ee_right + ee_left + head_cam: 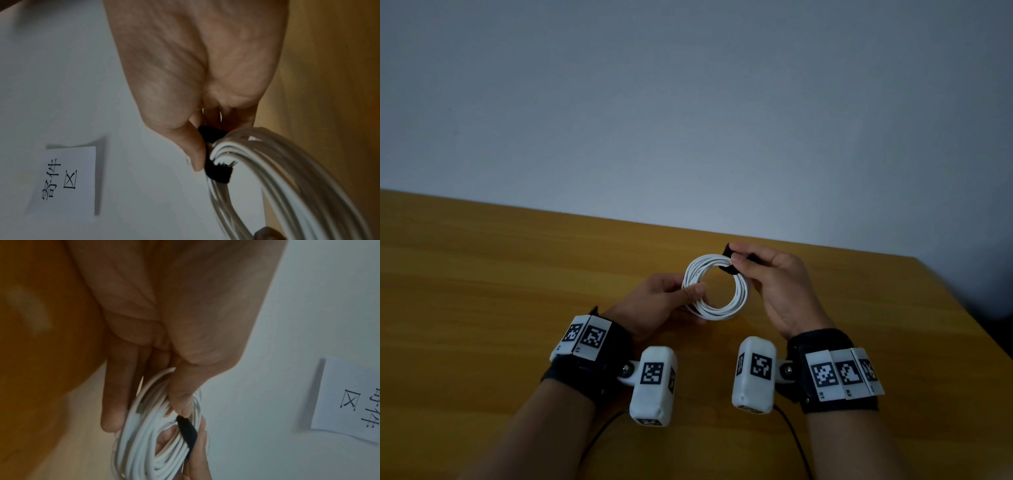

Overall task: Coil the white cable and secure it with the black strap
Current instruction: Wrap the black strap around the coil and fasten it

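Note:
The white cable (717, 289) is wound into a round coil of several loops, held upright just above the wooden table (482, 274). My left hand (671, 301) pinches the coil's left side between thumb and fingers; the same coil (144, 443) fills the lower part of the left wrist view. A black strap (731, 262) wraps the coil's top right. My right hand (739, 260) pinches that strap, thumb pressed on it. In the right wrist view the strap (218, 170) circles the bundled cable (277, 186). The strap (188, 431) also shows across the loops.
A pale wall (688, 102) rises behind the table's far edge. A white paper label (65, 181) with printed characters is stuck on the wall. The table's right edge (969, 325) runs diagonally near my right wrist. Thin black wires (791, 431) trail from the wrist cameras.

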`<state>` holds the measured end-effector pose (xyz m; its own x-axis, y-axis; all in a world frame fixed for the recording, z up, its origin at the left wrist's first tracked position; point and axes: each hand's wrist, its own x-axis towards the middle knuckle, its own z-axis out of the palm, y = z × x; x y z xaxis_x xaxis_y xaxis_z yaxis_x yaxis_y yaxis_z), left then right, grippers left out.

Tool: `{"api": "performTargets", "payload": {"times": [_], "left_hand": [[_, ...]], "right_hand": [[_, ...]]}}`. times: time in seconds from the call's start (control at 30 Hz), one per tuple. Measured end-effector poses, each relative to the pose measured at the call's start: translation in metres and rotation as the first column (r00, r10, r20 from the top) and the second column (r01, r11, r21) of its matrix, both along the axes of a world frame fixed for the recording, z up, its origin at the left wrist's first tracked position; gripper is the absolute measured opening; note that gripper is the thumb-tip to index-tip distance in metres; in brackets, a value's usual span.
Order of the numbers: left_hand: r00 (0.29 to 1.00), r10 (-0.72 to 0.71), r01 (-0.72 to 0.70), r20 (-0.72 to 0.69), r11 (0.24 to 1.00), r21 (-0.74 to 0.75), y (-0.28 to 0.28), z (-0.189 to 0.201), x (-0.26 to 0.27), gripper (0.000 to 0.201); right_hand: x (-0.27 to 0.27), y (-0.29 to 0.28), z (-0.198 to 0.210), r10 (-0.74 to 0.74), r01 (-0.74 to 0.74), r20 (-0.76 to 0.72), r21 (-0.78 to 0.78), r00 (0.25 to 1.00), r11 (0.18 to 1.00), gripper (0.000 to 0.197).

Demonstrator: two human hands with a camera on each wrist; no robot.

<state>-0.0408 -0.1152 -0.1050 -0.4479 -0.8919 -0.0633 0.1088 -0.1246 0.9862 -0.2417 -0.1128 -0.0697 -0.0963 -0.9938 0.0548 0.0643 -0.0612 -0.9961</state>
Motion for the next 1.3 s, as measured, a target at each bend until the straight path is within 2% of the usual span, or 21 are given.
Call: {"api": "performTargets", "payload": {"times": [0.2,0.4,0.63,0.8,1.03,1.1,1.2,1.23,1.3], "left_hand": [[1.0,0.011,-0.01,-0.006,1.0,0.018,0.001,0.002,0.002,0.031],[1.0,0.009,-0.01,0.01,1.0,0.014,0.003,0.004,0.002,0.025],[0.999,-0.006,0.005,0.032,1.0,0.018,0.003,0.004,0.001,0.036],[1.0,-0.017,0.016,0.019,1.0,0.022,0.004,0.005,0.002,0.031],[0.999,-0.029,0.028,0.02,0.999,0.028,0.004,0.005,0.002,0.032],[1.0,-0.023,0.023,0.007,0.999,0.041,0.004,0.004,0.002,0.029],[1.0,-0.009,0.009,-0.003,0.998,0.057,0.004,0.004,0.001,0.027],[1.0,-0.009,0.009,-0.008,0.998,0.06,0.004,0.004,0.001,0.027],[1.0,-0.013,0.014,-0.016,0.998,0.063,0.004,0.004,0.001,0.029]], "right_hand": [[-0.002,0.002,0.004,0.078,-0.079,0.069,0.021,0.995,0.997,0.025],[-0.003,0.007,0.005,0.093,-0.096,-0.098,-0.019,0.991,0.995,0.031],[-0.003,0.006,0.005,-0.031,0.027,-0.142,-0.025,0.989,0.999,0.025],[-0.001,0.006,0.006,-0.117,0.102,-0.211,-0.078,0.97,0.992,0.017],[-0.001,0.009,0.003,-0.151,0.124,-0.26,-0.117,0.954,0.985,0.016],[0.0,0.009,0.003,-0.182,0.136,-0.329,-0.158,0.927,0.978,0.015],[0.0,0.01,0.002,-0.299,0.166,-0.508,-0.291,0.808,0.942,0.016],[0.0,0.011,0.003,-0.333,0.163,-0.536,-0.34,0.776,0.926,0.016],[0.001,0.012,0.004,-0.36,0.148,-0.537,-0.397,0.763,0.906,0.017]]}}
